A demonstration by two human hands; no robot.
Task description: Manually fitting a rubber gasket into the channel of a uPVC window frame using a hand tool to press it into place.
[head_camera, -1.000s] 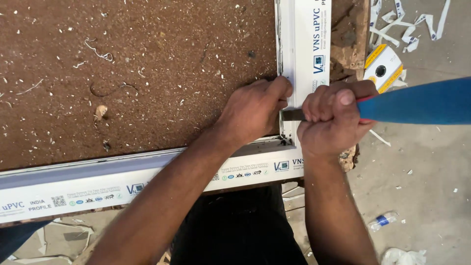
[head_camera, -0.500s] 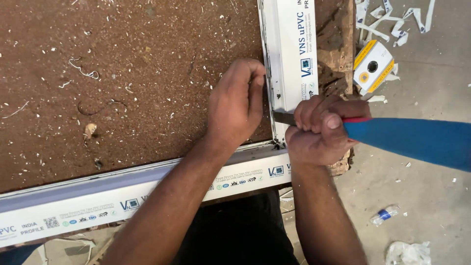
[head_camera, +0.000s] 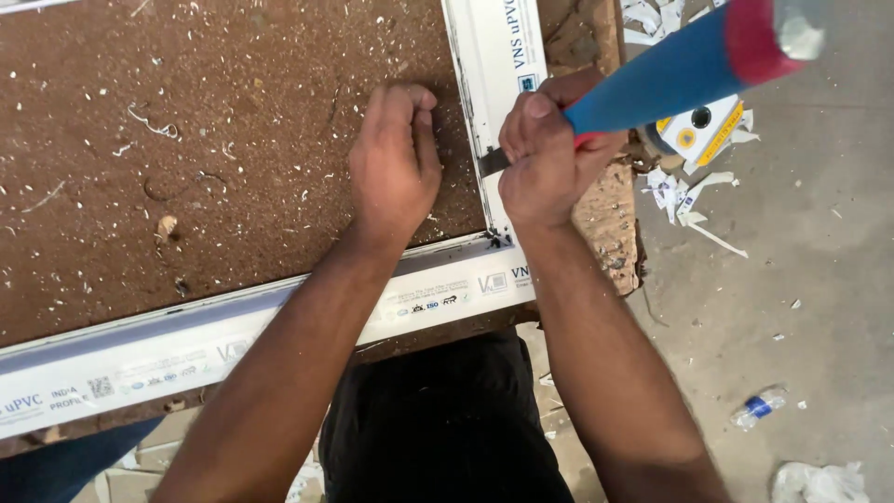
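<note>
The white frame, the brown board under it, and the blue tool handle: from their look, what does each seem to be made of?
White frame: looks like smooth, slightly glossy plastic profile, with crisp moulded edges and a mitred corner. Brown board: probably particle board or similar pressed wood, matte and grainy, crumbling at its edge. Blue tool handle, gripped by the right hand: seemingly plastic, smooth and evenly coloured, with a red band.

the single head-worn camera looks steeply down from close above the brown worktable (head_camera: 186, 186), with grey floor (head_camera: 801, 279) along the right edge of the view.
</note>
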